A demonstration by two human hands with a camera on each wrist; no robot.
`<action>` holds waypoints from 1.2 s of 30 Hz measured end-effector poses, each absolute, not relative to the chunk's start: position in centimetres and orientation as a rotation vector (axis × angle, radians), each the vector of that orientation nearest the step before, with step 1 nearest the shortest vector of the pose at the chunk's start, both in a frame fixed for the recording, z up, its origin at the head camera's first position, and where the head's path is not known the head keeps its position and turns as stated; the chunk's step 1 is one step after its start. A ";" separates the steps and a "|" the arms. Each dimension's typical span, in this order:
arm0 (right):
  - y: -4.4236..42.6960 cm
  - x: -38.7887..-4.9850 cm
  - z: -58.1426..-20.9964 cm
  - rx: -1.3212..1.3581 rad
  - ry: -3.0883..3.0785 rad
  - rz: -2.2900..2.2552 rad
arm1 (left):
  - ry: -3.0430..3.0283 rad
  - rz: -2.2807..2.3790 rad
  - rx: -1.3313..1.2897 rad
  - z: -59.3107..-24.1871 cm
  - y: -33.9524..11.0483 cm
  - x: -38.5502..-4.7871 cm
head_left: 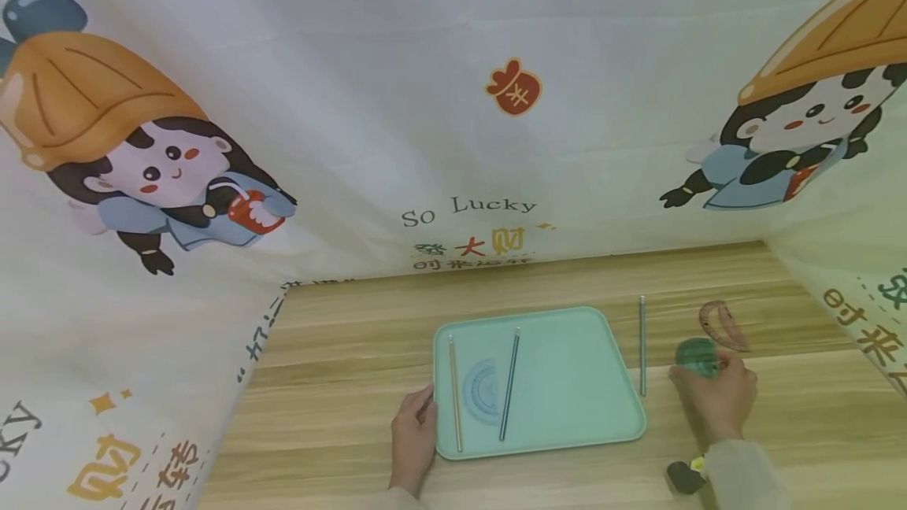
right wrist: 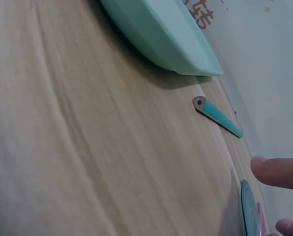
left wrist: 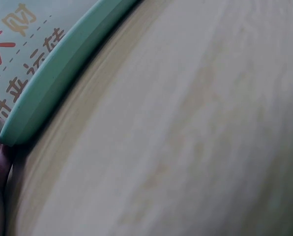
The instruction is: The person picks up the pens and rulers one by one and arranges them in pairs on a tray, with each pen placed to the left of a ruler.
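My left hand (head_left: 413, 435) grips the left rim of a mint-green tray (head_left: 567, 376), finger and thumb meeting at the tray edge (left wrist: 58, 73) in the left wrist view. On the tray lie a tan pencil (head_left: 455, 396), a clear blue protractor (head_left: 483, 392) and a dark pencil (head_left: 510, 384). My right hand (head_left: 719, 396) is over a green see-through rounded piece (head_left: 694, 356) on the table, with thumb and fingers spread. In the right wrist view, the thumb (right wrist: 277, 172) is apart from that green piece (right wrist: 248, 209); some fingers are out of view.
A green pencil (head_left: 642, 349) lies between the tray and my right hand. Beyond that hand is a pink protractor (head_left: 723, 326). Beside my right sleeve sits a small dark object (head_left: 684, 477) of unclear kind. Printed cloth (head_left: 425, 140) walls the table's back and sides.
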State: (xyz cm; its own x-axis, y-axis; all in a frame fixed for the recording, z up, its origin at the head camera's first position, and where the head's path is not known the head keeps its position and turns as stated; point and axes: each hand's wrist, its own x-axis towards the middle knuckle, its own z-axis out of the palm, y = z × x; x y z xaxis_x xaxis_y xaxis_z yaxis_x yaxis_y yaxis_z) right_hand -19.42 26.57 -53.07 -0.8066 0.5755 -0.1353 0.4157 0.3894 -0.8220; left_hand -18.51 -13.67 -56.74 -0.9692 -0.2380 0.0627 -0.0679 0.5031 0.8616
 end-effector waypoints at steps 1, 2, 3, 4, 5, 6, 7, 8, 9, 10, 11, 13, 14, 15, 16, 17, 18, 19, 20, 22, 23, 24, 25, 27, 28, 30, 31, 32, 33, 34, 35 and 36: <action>26.6 -19.5 -53.1 -0.899 -2.480 1.369 | -2.569 -1.462 0.264 -56.7 -13.6 -18.5; 26.6 -19.5 -53.2 -0.909 -2.489 1.358 | -2.567 -1.467 0.264 -56.7 -13.6 -18.5; 26.6 -19.6 -53.2 -0.917 -2.497 1.352 | -2.565 -1.471 0.265 -56.8 -13.5 -18.5; 26.7 -19.6 -53.3 -0.923 -2.506 1.345 | -2.564 -1.479 0.272 -56.8 -13.5 -18.5; 26.7 -19.7 -53.3 -0.926 -2.514 1.336 | -2.562 -1.481 0.268 -56.8 -13.5 -18.5; 26.7 -19.7 -53.3 -0.931 -2.521 1.326 | -2.562 -1.488 0.273 -56.8 -13.4 -18.5; 26.7 -19.7 -53.3 -0.934 -2.528 1.318 | -2.560 -1.491 0.273 -56.9 -13.4 -18.5; 26.7 -19.8 -53.3 -0.936 -2.534 1.302 | -2.562 -1.492 0.272 -56.9 -13.4 -18.5; 26.7 -19.8 -53.3 -0.938 -2.537 1.289 | -2.560 -1.493 0.269 -56.9 -13.3 -18.5; 26.7 -19.8 -53.3 -0.940 -2.545 1.270 | -2.561 -1.493 0.269 -57.0 -13.3 -18.5; 26.7 -19.8 -53.3 -0.942 -2.551 1.253 | -2.561 -1.494 0.270 -57.0 -13.3 -18.6; 26.7 -19.8 -53.3 -0.943 -2.571 1.219 | -2.564 -1.497 0.272 -57.1 -13.3 -18.6; 26.7 -19.8 -53.2 -0.943 -2.583 1.199 | -2.565 -1.498 0.272 -57.1 -13.3 -18.6; 26.7 -19.9 -53.2 -0.940 -2.597 1.185 | -2.566 -1.498 0.275 -57.1 -13.3 -18.6; 26.7 -19.9 -53.1 -0.937 -2.613 1.169 | -2.569 -1.498 0.277 -57.1 -13.3 -18.6; 26.7 -19.9 -53.0 -0.936 -2.625 1.159 | -2.570 -1.495 0.277 -57.1 -13.3 -18.6; 26.7 -19.9 -53.0 -0.934 -2.639 1.148 | -2.572 -1.495 0.276 -57.1 -13.3 -18.6; 26.7 -20.0 -52.9 -0.931 -2.651 1.139 | -2.572 -1.494 0.275 -57.1 -13.3 -18.6; 26.7 -20.0 -52.8 -0.929 -2.667 1.130 | -2.571 -1.495 0.276 -57.1 -13.3 -18.6; 26.7 -20.2 -52.7 -0.926 -2.692 1.118 | -2.569 -1.494 0.274 -57.0 -13.3 -18.6; 26.7 -20.2 -52.7 -0.923 -2.702 1.113 | -2.566 -1.493 0.273 -57.0 -13.3 -18.6; 26.7 -20.3 -52.6 -0.921 -2.712 1.109 | -2.564 -1.493 0.273 -57.1 -13.3 -18.6; 26.7 -20.4 -52.6 -0.918 -2.721 1.106 | -2.559 -1.491 0.271 -57.1 -13.4 -18.6; 26.8 -20.4 -52.6 -0.911 -2.732 1.114 | -2.551 -1.486 0.265 -57.1 -13.4 -18.6; 26.8 -20.4 -52.6 -0.904 -2.735 1.122 | -2.547 -1.484 0.262 -57.1 -13.4 -18.5; 26.9 -20.4 -52.6 -0.884 -2.737 1.147 | -2.545 -1.478 0.253 -57.1 -13.5 -18.5; 26.9 -20.4 -52.6 -0.869 -2.740 1.156 | -2.544 -1.478 0.251 -57.1 -13.5 -18.5; 26.9 -20.4 -52.5 -0.853 -2.744 1.168 | -2.547 -1.474 0.249 -57.1 -13.5 -18.5; 26.9 -20.4 -52.4 -0.839 -2.752 1.174 | -2.549 -1.472 0.247 -57.0 -13.6 -18.5; 26.9 -20.3 -52.3 -0.826 -2.757 1.183 | -2.553 -1.471 0.248 -57.0 -13.6 -18.5; 26.9 -20.3 -52.2 -0.816 -2.761 1.193 | -2.556 -1.467 0.248 -57.0 -13.7 -18.5; 26.9 -20.3 -52.2 -0.810 -2.766 1.198 | -2.558 -1.464 0.250 -57.0 -13.7 -18.5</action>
